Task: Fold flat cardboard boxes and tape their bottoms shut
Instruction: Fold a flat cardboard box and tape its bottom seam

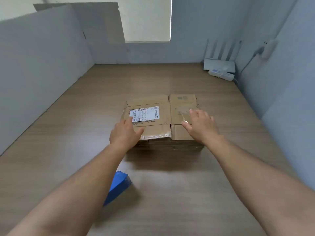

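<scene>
A stack of flattened cardboard boxes (163,120) lies in the middle of the wooden table (170,184). The top box carries a white shipping label (144,113) and bits of old clear tape. My left hand (125,132) reaches over the stack's near-left corner, fingers apart, holding nothing. Over the right side of the top box my right hand (200,126) is spread with fingers apart, also holding nothing. A blue tape dispenser (118,186) lies on the table near me, partly hidden under my left forearm.
Grey partition walls enclose the table on the left, back and right. A white router (219,64) and a power strip (221,74) sit in the far right corner. A large cardboard sheet (102,23) leans at the back left.
</scene>
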A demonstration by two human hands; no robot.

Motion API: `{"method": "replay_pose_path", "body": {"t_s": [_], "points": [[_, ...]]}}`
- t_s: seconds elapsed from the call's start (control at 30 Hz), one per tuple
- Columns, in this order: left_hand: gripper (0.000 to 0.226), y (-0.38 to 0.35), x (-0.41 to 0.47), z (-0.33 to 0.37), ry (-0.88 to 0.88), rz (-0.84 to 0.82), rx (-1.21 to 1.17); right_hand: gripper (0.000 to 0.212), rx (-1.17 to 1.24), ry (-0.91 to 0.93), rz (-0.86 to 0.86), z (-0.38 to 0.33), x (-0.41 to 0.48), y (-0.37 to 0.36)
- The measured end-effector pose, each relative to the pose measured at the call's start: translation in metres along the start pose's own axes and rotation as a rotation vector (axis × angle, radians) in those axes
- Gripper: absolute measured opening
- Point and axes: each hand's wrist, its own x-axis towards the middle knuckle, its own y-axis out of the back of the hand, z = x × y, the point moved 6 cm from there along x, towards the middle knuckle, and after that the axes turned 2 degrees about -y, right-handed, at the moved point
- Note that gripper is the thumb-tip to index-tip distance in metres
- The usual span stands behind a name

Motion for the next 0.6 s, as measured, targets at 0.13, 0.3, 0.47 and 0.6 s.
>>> {"method": "replay_pose_path", "body": {"t_s": [0.13, 0.3, 0.47, 0.6], "points": [[0.063, -0.017, 0.014, -0.013, 0.166, -0.120, -0.049, 0.069, -0.002, -0.160, -0.059, 0.022, 0.012, -0.020], [0.063, -0.030, 0.022, -0.025, 0.295, -0.196, -0.132, 0.067, 0.052, -0.233, -0.110, 0.028, 0.015, -0.033], [0.058, -0.022, 0.021, -0.059, 0.553, -0.116, -0.623, 0.071, 0.207, -0.283, -0.005, 0.028, 0.010, -0.013], [0.004, -0.011, 0.004, -0.062, 0.555, -0.060, -0.943, 0.074, 0.517, -0.365, 0.064, 0.024, -0.007, 0.003]]}}
